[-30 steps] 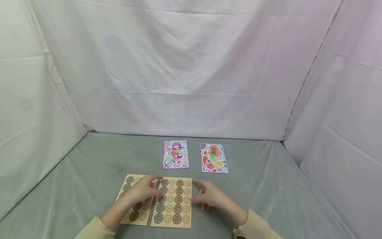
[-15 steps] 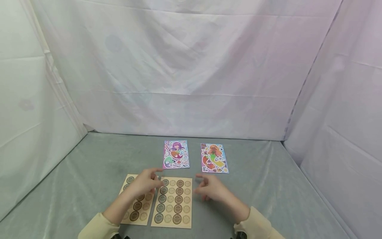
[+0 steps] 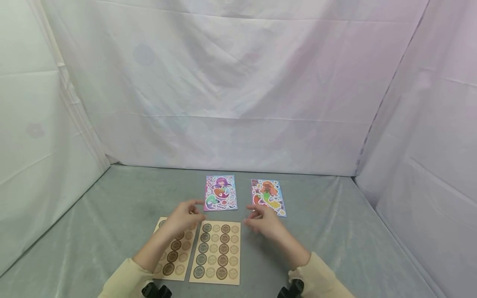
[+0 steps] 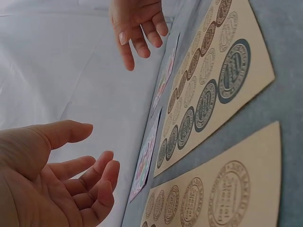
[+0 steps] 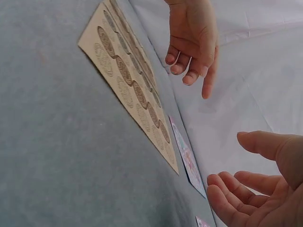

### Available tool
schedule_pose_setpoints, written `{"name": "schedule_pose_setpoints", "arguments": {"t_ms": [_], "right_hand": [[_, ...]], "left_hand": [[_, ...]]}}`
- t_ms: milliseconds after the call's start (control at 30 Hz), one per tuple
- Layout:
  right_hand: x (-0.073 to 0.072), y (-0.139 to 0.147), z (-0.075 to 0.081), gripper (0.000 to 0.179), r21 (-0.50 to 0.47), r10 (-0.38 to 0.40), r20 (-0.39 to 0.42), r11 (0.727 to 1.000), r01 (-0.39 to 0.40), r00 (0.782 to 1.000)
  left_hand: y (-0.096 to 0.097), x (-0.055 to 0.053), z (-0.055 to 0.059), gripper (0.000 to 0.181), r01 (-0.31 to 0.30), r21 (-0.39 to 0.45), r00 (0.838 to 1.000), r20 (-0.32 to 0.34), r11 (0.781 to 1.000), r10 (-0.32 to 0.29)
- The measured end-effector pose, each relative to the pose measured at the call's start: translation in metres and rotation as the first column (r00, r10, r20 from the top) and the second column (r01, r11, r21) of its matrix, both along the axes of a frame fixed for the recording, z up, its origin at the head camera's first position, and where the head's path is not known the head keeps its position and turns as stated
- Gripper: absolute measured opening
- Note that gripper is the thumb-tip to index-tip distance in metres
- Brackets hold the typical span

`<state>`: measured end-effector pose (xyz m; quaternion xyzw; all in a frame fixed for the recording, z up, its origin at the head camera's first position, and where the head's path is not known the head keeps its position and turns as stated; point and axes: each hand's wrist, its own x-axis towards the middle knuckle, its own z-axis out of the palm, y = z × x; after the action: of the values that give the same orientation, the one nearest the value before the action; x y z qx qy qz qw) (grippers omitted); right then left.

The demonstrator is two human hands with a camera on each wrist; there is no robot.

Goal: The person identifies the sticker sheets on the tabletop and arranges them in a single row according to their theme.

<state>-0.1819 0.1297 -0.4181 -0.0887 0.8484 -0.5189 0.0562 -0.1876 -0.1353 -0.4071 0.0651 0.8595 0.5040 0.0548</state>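
Two tan sheets of round stickers lie side by side on the table. My left hand (image 3: pixel 181 218) hovers over the far end of the left tan sticker sheet (image 3: pixel 178 257), partly covering it in the head view. The right tan sticker sheet (image 3: pixel 218 253) lies flat between the hands, with grey and brown printed circles. My right hand (image 3: pixel 267 223) is raised beyond that sheet's far right corner, overlapping the near edge of a colourful mermaid sticker sheet (image 3: pixel 269 191). In the left wrist view, both the left hand (image 4: pixel 57 187) and right hand (image 4: pixel 142 21) have loosely bent fingers holding nothing.
A second mermaid sticker sheet (image 3: pixel 220 193), with a purple-haired figure, lies farther back, left of the other one. Grey cloth covers the table (image 3: pixel 335 231). White fabric walls (image 3: pixel 238 91) enclose the back and both sides.
Both hands were at the sides of the right tan sticker sheet; they have lifted off and moved forward, toward the mermaid sheets. The sheets stay where they were.
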Motion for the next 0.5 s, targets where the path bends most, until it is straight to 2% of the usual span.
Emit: {"name": "schedule_pose_setpoints", "arguments": {"t_ms": [200,400,500], "right_hand": [[-0.007,-0.003,0.002,0.043,-0.038,-0.096,-0.029,0.995,0.095,0.995],[-0.014,-0.007,0.002,0.042,-0.088,-0.136,-0.027,0.987,0.134,0.99],[-0.016,-0.01,0.002,0.043,-0.102,-0.154,-0.011,0.983,0.152,0.988]], "left_hand": [[0.0,-0.007,0.002,0.05,-0.006,0.02,0.999,-0.042,1.0,0.007],[0.001,-0.014,0.005,0.046,-0.035,0.016,0.996,-0.083,0.999,0.036],[0.003,-0.016,0.005,0.046,-0.052,0.024,0.995,-0.081,0.998,0.054]]}}
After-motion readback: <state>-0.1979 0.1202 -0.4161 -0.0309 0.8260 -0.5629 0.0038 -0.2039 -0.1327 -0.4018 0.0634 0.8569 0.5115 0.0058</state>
